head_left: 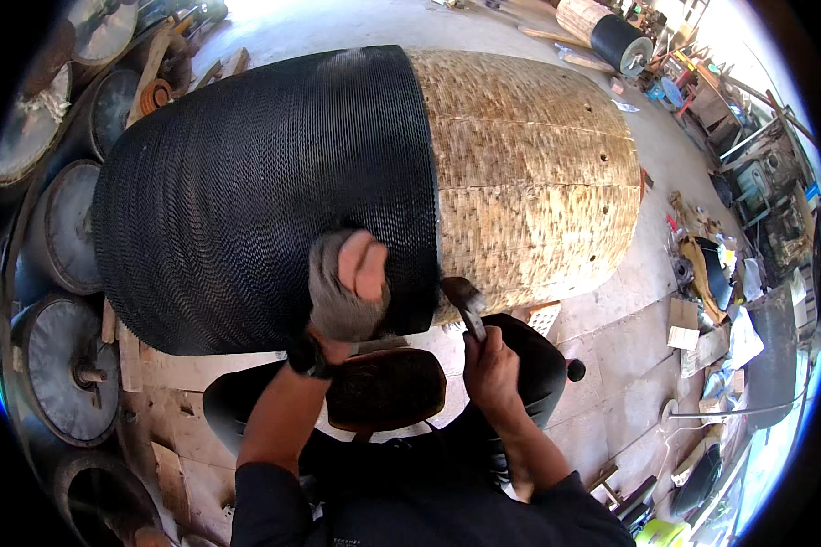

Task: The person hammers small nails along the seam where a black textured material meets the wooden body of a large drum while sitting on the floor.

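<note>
A large horizontal roller lies in front of me, its left part covered in black toothed, ridged material [246, 182] and its right part in speckled pale wood [529, 182] with small holes. My left hand [347, 278], in a grey glove with bare fingertips, is curled closed against the black surface near its lower right; whether it holds anything is hidden. My right hand [490, 369] grips a hammer [463, 301], whose head is at the seam between the black and wooden parts. A dark oval seat or tray [383, 387] shows between my knees.
Several rollers with metal end discs [62, 374] line the left side. Another part-black roller [611, 41] lies at the back right. Clutter, cardboard and plastic [739, 333] pile along the right. Wooden planks [128, 356] lie under the roller, and pale floor [620, 401] surrounds my legs.
</note>
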Demonstrator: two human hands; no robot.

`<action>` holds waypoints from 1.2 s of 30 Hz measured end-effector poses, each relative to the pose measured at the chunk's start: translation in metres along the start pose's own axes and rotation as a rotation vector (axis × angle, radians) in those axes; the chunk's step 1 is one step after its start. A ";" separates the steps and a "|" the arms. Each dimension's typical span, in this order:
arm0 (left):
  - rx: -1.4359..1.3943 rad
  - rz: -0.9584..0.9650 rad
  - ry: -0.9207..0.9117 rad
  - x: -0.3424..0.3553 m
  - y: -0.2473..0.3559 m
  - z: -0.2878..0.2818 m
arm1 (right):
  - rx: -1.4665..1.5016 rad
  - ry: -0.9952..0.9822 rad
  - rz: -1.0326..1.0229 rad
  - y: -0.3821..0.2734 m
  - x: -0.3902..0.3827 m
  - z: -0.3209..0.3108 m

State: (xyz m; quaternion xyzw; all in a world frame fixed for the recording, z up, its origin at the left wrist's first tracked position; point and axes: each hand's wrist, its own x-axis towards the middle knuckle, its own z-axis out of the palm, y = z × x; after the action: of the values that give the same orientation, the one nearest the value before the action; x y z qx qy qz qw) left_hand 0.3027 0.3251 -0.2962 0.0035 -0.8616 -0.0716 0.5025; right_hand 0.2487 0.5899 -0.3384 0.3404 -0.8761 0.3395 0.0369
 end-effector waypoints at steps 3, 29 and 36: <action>0.142 0.027 0.129 0.020 -0.020 0.011 | 0.177 0.028 0.031 0.000 0.000 -0.001; 0.243 -0.001 0.063 0.034 -0.015 0.003 | 0.093 0.114 0.070 -0.007 0.001 0.000; 0.289 -0.042 0.022 0.031 -0.018 0.008 | 0.316 0.117 -0.151 -0.008 -0.002 -0.015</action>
State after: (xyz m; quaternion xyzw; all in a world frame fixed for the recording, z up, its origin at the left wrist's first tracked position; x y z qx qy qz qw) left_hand 0.2794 0.3062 -0.2752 0.0946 -0.8572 0.0428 0.5045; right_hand 0.2530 0.5959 -0.3226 0.3861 -0.7801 0.4887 0.0592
